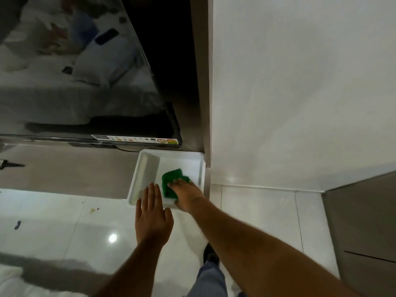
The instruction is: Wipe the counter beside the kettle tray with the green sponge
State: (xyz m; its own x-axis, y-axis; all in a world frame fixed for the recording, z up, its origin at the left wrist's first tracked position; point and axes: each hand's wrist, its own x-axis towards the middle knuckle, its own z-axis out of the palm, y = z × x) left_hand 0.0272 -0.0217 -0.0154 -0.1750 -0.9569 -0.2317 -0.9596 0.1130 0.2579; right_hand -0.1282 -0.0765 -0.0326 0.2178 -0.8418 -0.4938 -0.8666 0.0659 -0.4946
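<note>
Sticker strip (137, 139) on television (85, 82) lower bezel: badges and print too small to read.

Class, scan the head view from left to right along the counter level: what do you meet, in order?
Dark object at the counter's left edge → bare counter → white tray → green sponge under the right hand → white wall.

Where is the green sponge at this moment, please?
In the head view, the green sponge lies inside the white tray under the right hand, below the television's right corner.
</note>
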